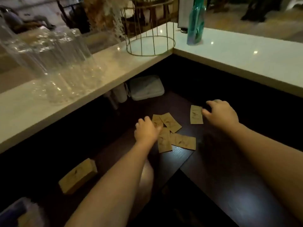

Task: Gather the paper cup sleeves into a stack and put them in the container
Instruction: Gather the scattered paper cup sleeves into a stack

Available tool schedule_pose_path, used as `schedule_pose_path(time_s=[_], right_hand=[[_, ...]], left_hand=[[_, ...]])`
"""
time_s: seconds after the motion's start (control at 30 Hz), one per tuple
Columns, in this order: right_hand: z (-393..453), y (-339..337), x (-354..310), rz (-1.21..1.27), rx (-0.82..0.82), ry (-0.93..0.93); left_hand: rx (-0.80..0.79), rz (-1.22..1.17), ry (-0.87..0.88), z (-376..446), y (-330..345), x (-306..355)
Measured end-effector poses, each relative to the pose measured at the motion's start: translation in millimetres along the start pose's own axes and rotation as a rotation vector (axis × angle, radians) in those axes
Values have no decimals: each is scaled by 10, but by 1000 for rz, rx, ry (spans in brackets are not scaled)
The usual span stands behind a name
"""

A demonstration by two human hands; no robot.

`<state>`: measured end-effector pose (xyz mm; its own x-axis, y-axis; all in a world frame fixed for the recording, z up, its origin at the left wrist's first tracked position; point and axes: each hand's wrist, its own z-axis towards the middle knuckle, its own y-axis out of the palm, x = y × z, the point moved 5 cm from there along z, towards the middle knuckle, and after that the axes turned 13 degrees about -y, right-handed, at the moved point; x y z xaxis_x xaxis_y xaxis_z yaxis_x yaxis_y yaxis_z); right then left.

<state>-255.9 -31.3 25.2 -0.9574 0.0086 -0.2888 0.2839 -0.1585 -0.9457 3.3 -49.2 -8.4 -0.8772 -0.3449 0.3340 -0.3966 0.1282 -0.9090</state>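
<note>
Several flat brown paper cup sleeves lie loose on the dark lower counter (213, 169). A cluster of sleeves (170, 123) overlaps in the middle, and one sleeve (196, 114) lies apart to the right. My left hand (146, 130) rests on the left edge of the cluster, fingers curled over a sleeve. My right hand (219, 112) touches the right edge of the lone sleeve with its fingertips. A thick stack of sleeves (77, 176) lies on the counter at the lower left. A lidded translucent container (146, 87) sits at the back under the white ledge.
A white L-shaped upper counter (246, 53) wraps around the back and left. On it stand clear plastic cups (54, 63), a gold wire basket (150, 38) and a teal bottle (196, 25). Rolled white items (118, 94) stand beside the container.
</note>
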Motion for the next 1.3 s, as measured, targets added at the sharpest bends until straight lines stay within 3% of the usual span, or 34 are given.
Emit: schedule_pose_path(time_s=[0.13, 0.2, 0.37, 0.53, 0.63, 0.77, 0.83, 0.9, 1.07, 1.2, 1.3], right_hand=[[127, 576, 288, 165, -196, 281], [184, 804, 362, 196, -254, 368], [265, 1108, 416, 210, -225, 526], [364, 1244, 370, 194, -134, 567], [415, 1283, 388, 291, -104, 593], [405, 1295, 505, 576, 72, 646], [313, 1293, 475, 778, 136, 654], [141, 1234, 254, 1068, 124, 646], [-440, 1104, -588, 1428, -261, 470], [-715, 1190, -965, 1222, -313, 286], [-788, 1282, -1029, 865, -303, 60]], left_hand=[[-208, -109, -249, 83, 549, -66], [-238, -120, -322, 73, 716, -78], [-149, -86, -377, 44, 838, -84], [-237, -270, -455, 120, 915, -128], [-273, -503, -479, 109, 865, -253], [-585, -962, -680, -12, 753, -455], [-650, -1117, -723, -69, 640, -530], [-659, -1237, -776, -128, 557, -598], [-748, -1415, -774, -290, 718, -598], [-875, -1558, -709, -383, 894, -490], [-778, -1509, -632, -404, 891, -516]])
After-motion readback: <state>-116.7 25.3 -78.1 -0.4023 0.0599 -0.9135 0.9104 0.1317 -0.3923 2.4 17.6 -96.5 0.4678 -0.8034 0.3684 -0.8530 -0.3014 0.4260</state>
